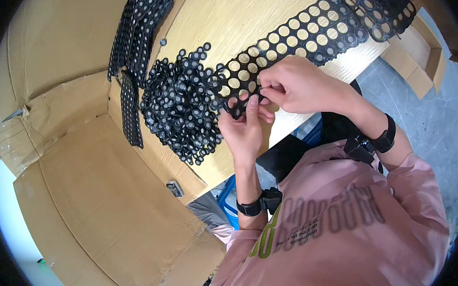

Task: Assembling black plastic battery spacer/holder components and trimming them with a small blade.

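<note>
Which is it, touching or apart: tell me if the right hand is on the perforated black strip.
Touching. The head view shows the right hand pinching the end of the perforated black strip with its fingertips, while the left hand supports that end from below.

Punched rubber strip (305,34) lies across the table (232,15); pile of rings (181,105) at its left end; cardboard box (107,209) further left.

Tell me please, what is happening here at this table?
A person in a pink shirt works at a wooden table. Both hands grip the near end of a long black perforated strip: the left hand from below, the right hand from above, its fingers pinching the strip's edge. Beside it lies a pile of small black rings. More strips hang over the table's edge, above an open cardboard box.
</note>
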`<state>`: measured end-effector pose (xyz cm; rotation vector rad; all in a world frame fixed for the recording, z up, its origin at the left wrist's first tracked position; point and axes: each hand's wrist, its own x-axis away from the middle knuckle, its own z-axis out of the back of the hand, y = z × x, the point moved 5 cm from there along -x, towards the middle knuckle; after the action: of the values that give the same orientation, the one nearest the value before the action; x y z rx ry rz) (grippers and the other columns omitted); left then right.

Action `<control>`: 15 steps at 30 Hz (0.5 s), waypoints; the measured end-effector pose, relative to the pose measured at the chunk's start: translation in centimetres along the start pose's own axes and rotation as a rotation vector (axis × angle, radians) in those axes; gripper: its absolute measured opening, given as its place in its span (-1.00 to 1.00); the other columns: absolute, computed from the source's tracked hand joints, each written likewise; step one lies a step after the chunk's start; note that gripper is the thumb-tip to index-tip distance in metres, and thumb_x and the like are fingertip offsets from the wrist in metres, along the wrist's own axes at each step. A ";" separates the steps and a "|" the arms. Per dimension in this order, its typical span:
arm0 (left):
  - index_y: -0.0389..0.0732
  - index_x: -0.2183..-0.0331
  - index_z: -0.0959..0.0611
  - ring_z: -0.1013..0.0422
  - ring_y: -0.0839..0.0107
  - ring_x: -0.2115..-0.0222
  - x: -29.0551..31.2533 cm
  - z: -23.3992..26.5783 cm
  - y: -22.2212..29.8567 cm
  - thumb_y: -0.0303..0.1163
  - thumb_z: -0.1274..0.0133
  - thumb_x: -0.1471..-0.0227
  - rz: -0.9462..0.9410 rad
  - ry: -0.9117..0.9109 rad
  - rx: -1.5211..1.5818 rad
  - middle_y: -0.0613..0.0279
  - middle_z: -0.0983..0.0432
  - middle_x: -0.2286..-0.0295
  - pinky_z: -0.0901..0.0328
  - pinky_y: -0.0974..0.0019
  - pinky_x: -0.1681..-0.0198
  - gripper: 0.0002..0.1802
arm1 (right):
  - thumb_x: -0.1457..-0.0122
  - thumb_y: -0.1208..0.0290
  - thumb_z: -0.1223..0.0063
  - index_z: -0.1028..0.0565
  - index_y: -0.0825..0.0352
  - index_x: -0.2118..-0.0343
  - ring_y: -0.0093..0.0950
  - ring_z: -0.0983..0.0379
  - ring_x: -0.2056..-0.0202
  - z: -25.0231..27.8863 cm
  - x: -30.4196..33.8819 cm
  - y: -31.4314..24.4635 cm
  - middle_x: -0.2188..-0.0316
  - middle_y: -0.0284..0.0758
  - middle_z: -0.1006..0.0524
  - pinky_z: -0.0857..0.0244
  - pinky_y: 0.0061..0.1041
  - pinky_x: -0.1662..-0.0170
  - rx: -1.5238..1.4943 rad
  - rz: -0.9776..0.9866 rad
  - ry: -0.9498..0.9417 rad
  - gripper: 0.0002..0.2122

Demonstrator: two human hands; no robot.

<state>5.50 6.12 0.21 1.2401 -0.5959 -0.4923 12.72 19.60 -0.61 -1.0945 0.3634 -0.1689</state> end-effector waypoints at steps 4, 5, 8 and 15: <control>-0.43 0.23 -0.35 -0.47 0.38 0.62 -0.1 0.2 -0.4 -0.60 0.05 -0.15 0.031 0.000 -0.007 -0.09 -0.53 0.47 -0.41 0.41 0.56 -0.83 | 0.01 0.52 -0.06 -0.40 0.40 0.64 -0.27 -0.34 0.69 -0.1 -0.1 0.0 0.76 -0.20 -0.37 -0.14 -0.36 0.58 0.024 0.010 0.015 -0.85; -0.43 0.23 -0.35 -0.47 0.38 0.62 -0.1 0.3 -0.5 -0.60 0.05 -0.15 0.042 0.006 0.012 -0.10 -0.53 0.46 -0.41 0.40 0.56 -0.84 | -0.01 0.52 -0.06 -0.41 0.40 0.64 -0.30 -0.34 0.69 -0.2 -0.2 0.0 0.75 -0.20 -0.39 -0.14 -0.38 0.58 0.030 -0.013 -0.014 -0.85; -0.43 0.21 -0.35 -0.50 0.35 0.57 -0.2 0.7 -1.1 -0.59 0.05 -0.15 0.072 0.020 0.068 -0.11 -0.54 0.44 -0.44 0.40 0.52 -0.83 | -0.04 0.50 -0.08 -0.45 0.41 0.61 -0.43 -0.33 0.70 1.0 -0.6 -0.2 0.74 -0.24 -0.41 -0.15 -0.46 0.59 -0.143 -0.061 -0.205 -0.85; -0.41 0.18 -0.46 -0.55 0.31 0.47 0.3 0.3 -1.1 -0.58 -0.04 -0.10 0.183 -0.003 0.165 0.01 -0.56 0.38 -0.47 0.39 0.43 -0.78 | -0.06 0.48 -0.12 -0.49 0.42 0.56 -0.60 -0.29 0.67 2.8 -0.4 1.1 0.73 -0.35 -0.41 -0.18 -0.58 0.56 -0.231 -0.170 -0.105 -0.86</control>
<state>5.45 5.43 -0.69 1.3258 -0.7567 -0.2954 13.29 22.58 -0.39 -1.3577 0.1982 -0.2233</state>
